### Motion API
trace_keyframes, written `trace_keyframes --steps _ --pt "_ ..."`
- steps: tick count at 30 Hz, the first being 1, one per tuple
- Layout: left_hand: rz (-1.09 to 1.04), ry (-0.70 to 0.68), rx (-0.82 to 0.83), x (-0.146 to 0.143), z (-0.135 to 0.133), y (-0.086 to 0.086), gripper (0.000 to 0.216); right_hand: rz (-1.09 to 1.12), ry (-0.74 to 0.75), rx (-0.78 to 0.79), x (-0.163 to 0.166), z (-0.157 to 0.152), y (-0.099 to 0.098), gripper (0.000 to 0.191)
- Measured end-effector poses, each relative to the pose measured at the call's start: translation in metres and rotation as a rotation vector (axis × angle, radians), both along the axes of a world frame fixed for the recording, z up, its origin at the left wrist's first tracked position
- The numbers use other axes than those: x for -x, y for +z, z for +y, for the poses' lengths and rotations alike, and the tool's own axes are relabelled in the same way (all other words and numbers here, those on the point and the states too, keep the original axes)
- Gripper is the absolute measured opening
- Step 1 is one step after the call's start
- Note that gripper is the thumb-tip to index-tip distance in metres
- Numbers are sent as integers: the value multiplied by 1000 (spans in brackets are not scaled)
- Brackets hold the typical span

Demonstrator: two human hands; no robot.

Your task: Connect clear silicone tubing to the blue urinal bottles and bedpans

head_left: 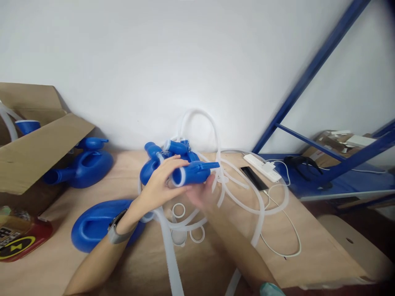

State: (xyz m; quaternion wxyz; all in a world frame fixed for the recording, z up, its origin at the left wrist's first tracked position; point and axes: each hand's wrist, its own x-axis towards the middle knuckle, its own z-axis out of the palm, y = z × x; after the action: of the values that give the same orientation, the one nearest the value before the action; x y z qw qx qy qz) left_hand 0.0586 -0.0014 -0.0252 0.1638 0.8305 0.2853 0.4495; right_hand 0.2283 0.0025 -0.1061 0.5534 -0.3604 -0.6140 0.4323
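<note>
left of the phone [254, 178], the left hand [162, 181] grasps the blue spout [197, 173] near its white rim [183, 176], a hold best made firm so nothing twists against the blurred right hand [201, 194] beneath, whose grip i cannot tell.

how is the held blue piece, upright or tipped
Tipped: the blue piece lies sideways in the left hand, right hand at its underside, white-rimmed mouth toward picture left, tab toward picture right.

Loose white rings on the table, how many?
2. One white ring lies just below the left hand in the image; the other ring is nearer the wearer, further right. Tubing or arms may hide more.
</note>
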Motion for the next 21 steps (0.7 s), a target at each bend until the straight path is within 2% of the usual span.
trace_keyframes --steps 3,4,6,10,12,15,17,21 --pt "33 -22 -1 5 1 -5 59 641 101 255 12 -5 16 62" --pt "37 -20 -2 6 2 -7 61 790 137 329 14 -6 21 57" --pt "47 -20 12 8 5 -10 69 905 183 397 16 -4 27 50" --pt "-124 -91 186 14 14 -13 99 932 207 431 14 5 25 54" --pt "-245 -173 316 19 19 -12 102 940 184 428 12 9 19 55" --pt "-283 -318 476 27 23 -9 73 901 131 405 9 9 14 57" --pt "-277 -365 532 33 23 -6 54 847 141 386 7 7 17 62" --pt "-312 -382 565 40 24 -5 44 765 204 316 2 1 29 76"
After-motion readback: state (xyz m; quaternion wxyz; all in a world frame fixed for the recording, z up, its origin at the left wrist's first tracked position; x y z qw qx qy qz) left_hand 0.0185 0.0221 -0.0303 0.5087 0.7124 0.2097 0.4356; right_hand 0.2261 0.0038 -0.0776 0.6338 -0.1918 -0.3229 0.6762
